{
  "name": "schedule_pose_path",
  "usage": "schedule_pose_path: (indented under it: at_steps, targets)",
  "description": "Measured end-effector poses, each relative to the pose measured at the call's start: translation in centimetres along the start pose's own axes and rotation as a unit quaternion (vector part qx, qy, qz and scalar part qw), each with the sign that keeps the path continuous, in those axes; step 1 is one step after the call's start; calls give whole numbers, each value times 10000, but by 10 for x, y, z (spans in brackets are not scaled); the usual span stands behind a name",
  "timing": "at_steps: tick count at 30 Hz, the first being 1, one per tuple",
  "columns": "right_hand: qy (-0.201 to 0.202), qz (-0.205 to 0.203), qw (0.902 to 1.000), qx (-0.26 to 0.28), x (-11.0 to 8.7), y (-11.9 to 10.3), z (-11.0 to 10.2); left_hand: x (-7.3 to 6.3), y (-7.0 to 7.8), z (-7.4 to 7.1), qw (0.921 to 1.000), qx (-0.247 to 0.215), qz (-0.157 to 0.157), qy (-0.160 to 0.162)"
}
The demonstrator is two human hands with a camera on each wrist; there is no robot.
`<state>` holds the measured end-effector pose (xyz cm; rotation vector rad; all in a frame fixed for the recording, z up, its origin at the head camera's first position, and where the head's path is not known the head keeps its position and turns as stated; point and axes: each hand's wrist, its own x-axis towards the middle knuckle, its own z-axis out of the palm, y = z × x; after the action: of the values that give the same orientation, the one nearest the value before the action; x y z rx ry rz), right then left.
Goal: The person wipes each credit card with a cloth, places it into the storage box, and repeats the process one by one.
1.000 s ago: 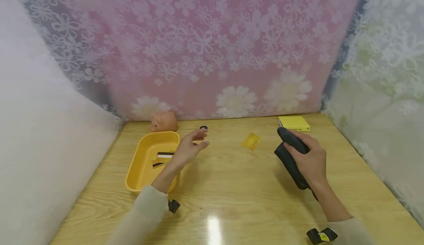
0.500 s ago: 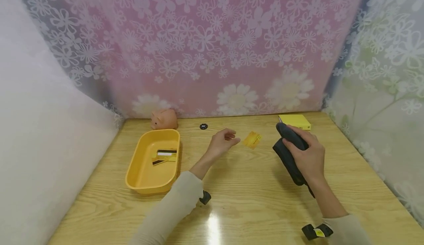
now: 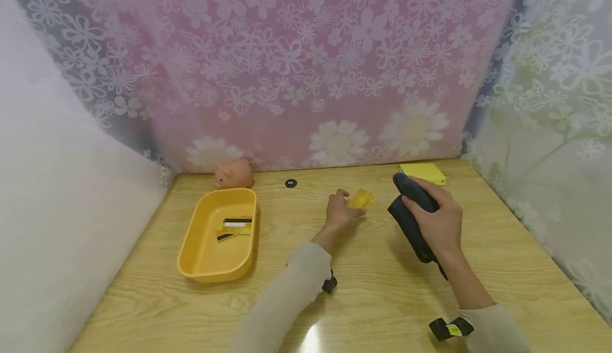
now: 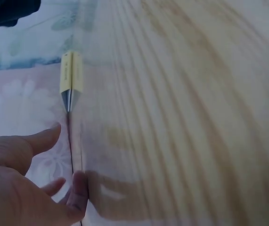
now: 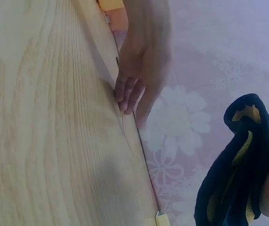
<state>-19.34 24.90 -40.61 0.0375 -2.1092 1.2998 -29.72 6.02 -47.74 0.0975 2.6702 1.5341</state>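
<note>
My left hand [image 3: 340, 213] is low over the wooden table, at the near-left side of a yellow card [image 3: 362, 199] lying flat. Its thumb and fingers are spread apart, the thumb overlapping the card's near edge in the head view. In the left wrist view, fingertips of the left hand [image 4: 26, 169] reach the tabletop. On the right, my right hand [image 3: 440, 220] grips a dark fabric pouch [image 3: 412, 228], raised above the table. The right wrist view shows the pouch [image 5: 233, 165] gaping at its end, with yellow inside its folds.
A yellow tray [image 3: 188, 257] on the left holds a few striped cards [image 3: 235, 225]. Behind it sits a pink piggy bank [image 3: 233, 174]. A black poker chip [image 3: 290, 183] and a yellow book [image 3: 425, 172] lie near the floral curtain [image 3: 334, 50] at the back.
My left hand has moved right from beside the tray to the yellow card, lowering to the table. The right hand keeps its grip on the pouch, almost in place.
</note>
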Motion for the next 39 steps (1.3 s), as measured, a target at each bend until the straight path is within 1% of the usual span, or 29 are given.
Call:
schedule_pose_path:
  at_steps: [2, 5, 7, 9, 10, 12, 17, 21, 25, 28, 29, 32, 33, 35, 37, 39]
  targets:
    - [-11, -12, 10000, 37, -1, -1, 1, 0, 4, 7, 9991, 372, -17, 203]
    - [-52, 8, 9999, 85, -1, -2, 4, 1, 7, 12, 9940, 987, -42, 471]
    - [-73, 38, 9999, 89, -1, -4, 4, 2, 8, 12, 9908, 1211, -17, 610]
    - [-86, 54, 9999, 98, -1, -4, 4, 3, 9, 11, 9899, 1277, -6, 607]
    - [-82, 60, 9999, 96, -1, -4, 4, 3, 10, 10, 9904, 1246, 8, 597]
    - [-60, 59, 9999, 71, -2, -3, 2, 3, 10, 7, 9933, 1020, 24, 538]
    - [-81, 84, 9999, 23, -5, 0, 0, -1, 9, 0, 9992, 349, -73, 177]
    - [-93, 19, 9999, 74, -5, 3, 0, -4, 7, -3, 9997, 170, -111, -114]
    - [-90, -38, 9999, 67, -4, 4, 0, -7, 4, -4, 9997, 41, -67, -233]
    - [-83, -4, 10000, 36, -4, 3, 0, -10, 3, -5, 9993, 227, 98, -276]
    - [-78, 1, 10000, 25, -4, 3, 0, -12, 3, -5, 9987, 382, 198, -267]
    - [-89, 1, 10000, 17, -4, 3, 0, -14, 2, -7, 9953, 813, 513, -143]
    - [-103, -10, 9999, 11, -5, 3, 1, -15, 2, -8, 9951, 786, 596, -109]
    - [-145, -55, 9999, 26, -4, 2, 2, -15, 0, -11, 9954, 544, 785, -69]
    - [-184, -81, 9998, 31, -4, 2, 4, -17, -2, -15, 9960, -63, 862, -210]
    - [-219, -78, 9997, 31, -5, 0, 5, -19, -1, -22, 9929, -774, 818, -377]
